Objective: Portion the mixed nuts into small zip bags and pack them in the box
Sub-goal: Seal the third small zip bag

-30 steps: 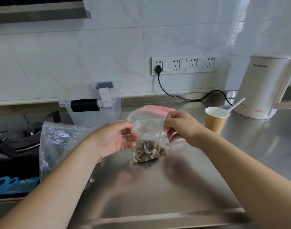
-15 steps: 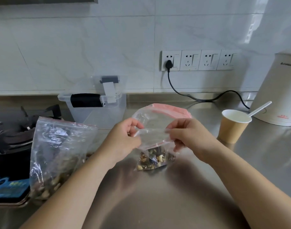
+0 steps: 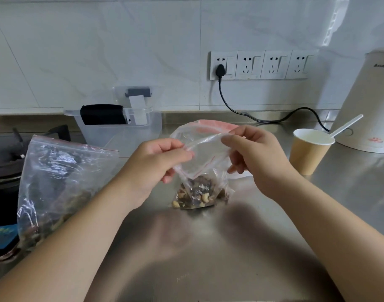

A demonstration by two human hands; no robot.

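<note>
A small clear zip bag [image 3: 205, 158] with a red zip line stands on the steel counter, its bottom filled with mixed nuts [image 3: 197, 196]. My left hand [image 3: 156, 164] pinches the bag's top edge at the left. My right hand [image 3: 254, 153] pinches the same edge at the right. The mouth is slack and folded between them. A large zip bag of nuts [image 3: 56, 186] stands at the left, partly behind my left forearm. The clear plastic box [image 3: 119, 125] sits behind it against the wall, lid tilted up.
A brown paper cup [image 3: 308, 153] with a white plastic spoon [image 3: 345, 125] stands at the right, next to a white kettle [image 3: 367, 105]. A black cable [image 3: 252, 110] runs from the wall socket. A gas stove [image 3: 5, 158] lies at the far left.
Both hands have drawn the bag's top edges closer and lower, so the wide-open mouth has collapsed into a folded strip. The camera has dipped and shifted left.
</note>
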